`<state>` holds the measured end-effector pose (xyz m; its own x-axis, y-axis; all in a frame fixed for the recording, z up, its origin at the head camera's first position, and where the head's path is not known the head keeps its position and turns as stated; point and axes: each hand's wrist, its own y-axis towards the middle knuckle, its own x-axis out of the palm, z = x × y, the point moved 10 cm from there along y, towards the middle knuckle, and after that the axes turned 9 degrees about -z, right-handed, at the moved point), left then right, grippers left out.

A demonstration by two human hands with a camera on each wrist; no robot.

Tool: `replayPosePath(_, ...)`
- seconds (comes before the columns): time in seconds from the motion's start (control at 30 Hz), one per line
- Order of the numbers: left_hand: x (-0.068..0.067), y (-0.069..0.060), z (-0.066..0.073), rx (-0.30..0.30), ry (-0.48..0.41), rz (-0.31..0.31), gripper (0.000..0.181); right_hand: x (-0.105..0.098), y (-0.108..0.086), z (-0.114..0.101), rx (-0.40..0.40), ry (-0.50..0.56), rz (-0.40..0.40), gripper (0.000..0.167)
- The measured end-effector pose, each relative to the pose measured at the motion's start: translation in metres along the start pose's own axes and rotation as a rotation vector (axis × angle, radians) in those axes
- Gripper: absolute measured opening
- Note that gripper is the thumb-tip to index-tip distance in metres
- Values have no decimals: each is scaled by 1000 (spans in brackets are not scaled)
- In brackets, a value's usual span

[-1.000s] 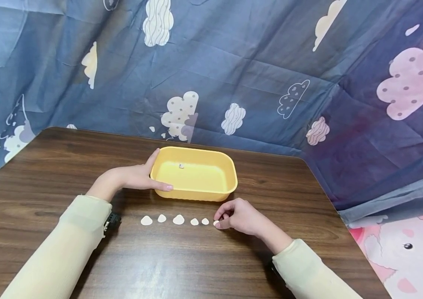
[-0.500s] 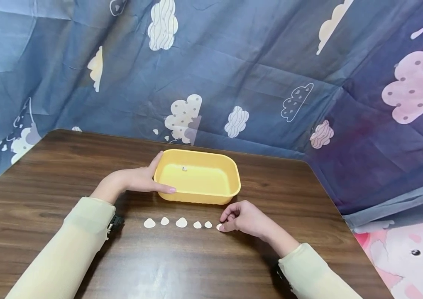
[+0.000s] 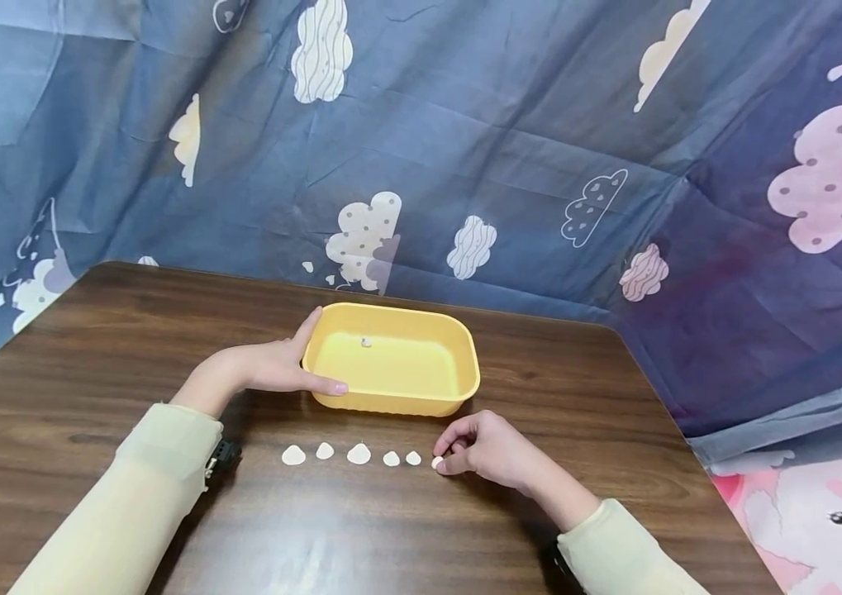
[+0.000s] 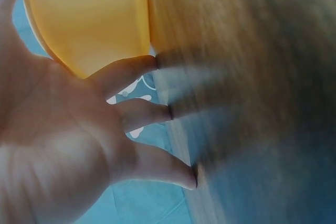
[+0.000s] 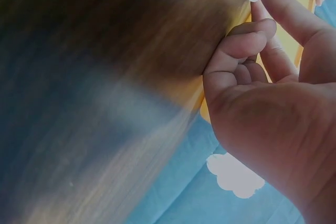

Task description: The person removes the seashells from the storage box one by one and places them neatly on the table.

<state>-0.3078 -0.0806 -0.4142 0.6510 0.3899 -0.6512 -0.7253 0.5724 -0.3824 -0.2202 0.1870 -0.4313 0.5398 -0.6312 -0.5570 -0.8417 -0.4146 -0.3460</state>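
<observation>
A yellow tub (image 3: 391, 403) stands near the middle of the table in the head view. My left hand (image 3: 272, 366) rests against its left end, thumb laid along the front side. In the left wrist view the fingers (image 4: 144, 113) of that hand are spread and fairly straight, tips touching the table. With thumb and index finger my right hand (image 3: 491, 450) pinches a small white shell (image 3: 438, 463) at the table surface, its other fingers curled. To the left, several more white shells (image 3: 359, 454) lie in a row, apart from one another.
Inside the tub is a tiny pale object (image 3: 365, 342), too small to make out. The brown wooden table (image 3: 554, 388) reaches back to a blue curtain (image 3: 257, 207) printed with clouds. A pink printed cloth (image 3: 800, 521) hangs beyond the right edge.
The head view has shifted slightly. Both hands keep about the same places, the left at the tub and the right pinching the shell at the row's right end.
</observation>
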Motion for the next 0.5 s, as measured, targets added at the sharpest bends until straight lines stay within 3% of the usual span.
replayPosePath(0.5,0,1,-4,-10,2,0,146,-2,3,1,6,65,-8,23)
